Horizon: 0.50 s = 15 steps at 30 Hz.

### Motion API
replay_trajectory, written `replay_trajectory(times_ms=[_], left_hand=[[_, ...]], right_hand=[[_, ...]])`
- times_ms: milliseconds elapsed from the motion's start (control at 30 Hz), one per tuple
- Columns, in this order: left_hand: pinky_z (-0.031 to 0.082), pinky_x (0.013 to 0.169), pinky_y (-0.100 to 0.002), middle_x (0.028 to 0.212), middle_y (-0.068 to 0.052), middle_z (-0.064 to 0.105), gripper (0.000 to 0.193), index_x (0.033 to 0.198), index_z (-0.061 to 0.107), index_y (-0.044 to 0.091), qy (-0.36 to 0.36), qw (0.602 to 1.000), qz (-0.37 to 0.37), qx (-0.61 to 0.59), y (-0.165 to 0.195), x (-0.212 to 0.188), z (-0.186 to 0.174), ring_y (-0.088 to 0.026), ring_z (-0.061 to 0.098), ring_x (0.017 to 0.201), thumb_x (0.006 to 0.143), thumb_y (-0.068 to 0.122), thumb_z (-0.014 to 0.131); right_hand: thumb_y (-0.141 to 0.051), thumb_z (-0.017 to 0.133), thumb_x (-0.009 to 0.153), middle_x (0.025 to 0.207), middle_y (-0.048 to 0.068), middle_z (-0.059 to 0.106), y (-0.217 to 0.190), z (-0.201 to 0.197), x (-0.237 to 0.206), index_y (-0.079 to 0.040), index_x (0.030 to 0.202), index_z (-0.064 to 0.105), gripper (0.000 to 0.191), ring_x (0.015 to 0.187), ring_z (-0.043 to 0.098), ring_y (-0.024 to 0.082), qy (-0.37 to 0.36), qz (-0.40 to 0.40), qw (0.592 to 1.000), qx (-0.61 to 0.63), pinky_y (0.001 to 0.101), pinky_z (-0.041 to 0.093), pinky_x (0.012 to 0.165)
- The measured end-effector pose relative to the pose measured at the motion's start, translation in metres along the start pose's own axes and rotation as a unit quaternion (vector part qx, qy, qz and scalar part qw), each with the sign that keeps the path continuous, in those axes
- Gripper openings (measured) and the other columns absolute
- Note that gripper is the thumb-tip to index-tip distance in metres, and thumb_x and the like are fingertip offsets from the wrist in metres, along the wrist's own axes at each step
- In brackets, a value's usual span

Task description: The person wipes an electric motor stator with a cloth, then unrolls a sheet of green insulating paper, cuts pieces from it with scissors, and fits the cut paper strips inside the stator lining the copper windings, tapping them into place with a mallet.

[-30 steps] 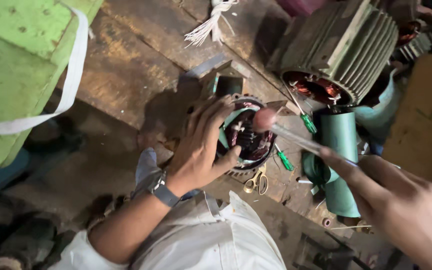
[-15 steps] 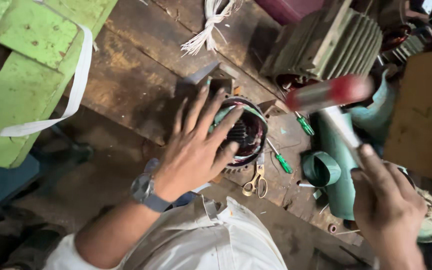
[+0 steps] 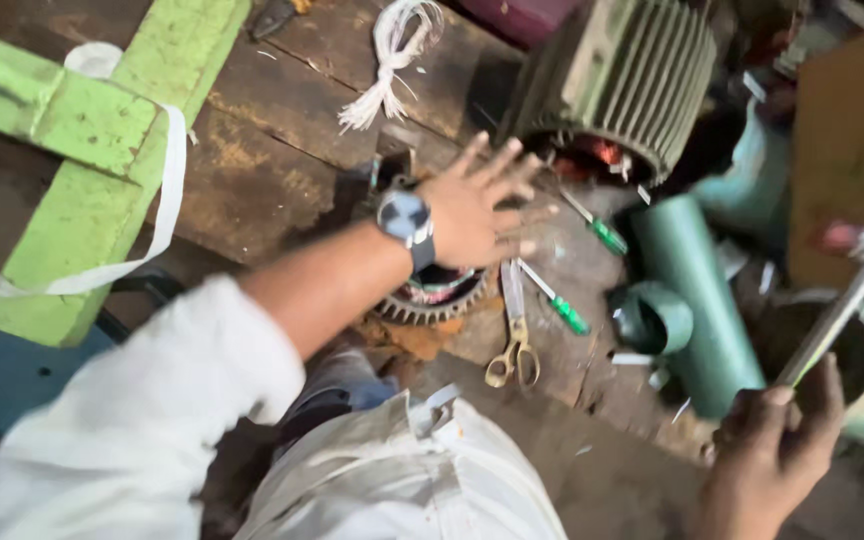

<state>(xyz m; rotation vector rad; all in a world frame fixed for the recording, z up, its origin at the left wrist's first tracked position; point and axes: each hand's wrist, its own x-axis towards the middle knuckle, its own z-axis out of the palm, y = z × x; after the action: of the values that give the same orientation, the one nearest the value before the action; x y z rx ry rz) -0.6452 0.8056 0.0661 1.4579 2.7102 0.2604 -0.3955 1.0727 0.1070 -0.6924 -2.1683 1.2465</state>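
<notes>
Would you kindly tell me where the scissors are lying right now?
In the head view, the scissors lie on the wooden bench just below the spread left hand, between the toothed motor part and a green-handled screwdriver.

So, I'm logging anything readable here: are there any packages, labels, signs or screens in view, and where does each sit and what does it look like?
Wristwatch: on the left hand's wrist, above the stator; round dark-rimmed dial with a pale bluish face, dark strap; the face is too blurred to tell more.
No packages, labels or signs show on the wooden bench.
</notes>
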Motion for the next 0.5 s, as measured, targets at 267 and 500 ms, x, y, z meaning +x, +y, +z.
replay_trajectory(times_ms=[267,500], left_hand=[[0.004,0.119,-0.07,0.167,-0.02,0.019,0.07,0.157,0.044,0.032,0.134,0.991,0.025,-0.008,0.018,-0.011,-0.062,-0.049,0.012,0.153,0.096,0.067,0.048],[0.011,0.113,-0.076,0.164,-0.018,0.024,0.073,0.156,0.043,0.027,0.017,0.987,0.055,-0.147,0.017,-0.041,-0.039,-0.059,0.018,0.145,0.095,0.068,0.047]], right_hand=[[-0.012,0.046,0.119,0.09,0.005,0.059,0.063,-0.05,-0.047,-0.01,0.165,0.042,0.047,0.062,0.046,0.006,0.097,0.042,0.994,0.013,0.0227,0.036,0.055],[-0.012,0.05,0.113,0.093,0.005,0.059,0.067,-0.03,-0.101,-0.013,0.166,0.045,0.053,0.065,0.047,0.008,0.085,0.172,0.977,0.087,0.023,0.036,0.053]])
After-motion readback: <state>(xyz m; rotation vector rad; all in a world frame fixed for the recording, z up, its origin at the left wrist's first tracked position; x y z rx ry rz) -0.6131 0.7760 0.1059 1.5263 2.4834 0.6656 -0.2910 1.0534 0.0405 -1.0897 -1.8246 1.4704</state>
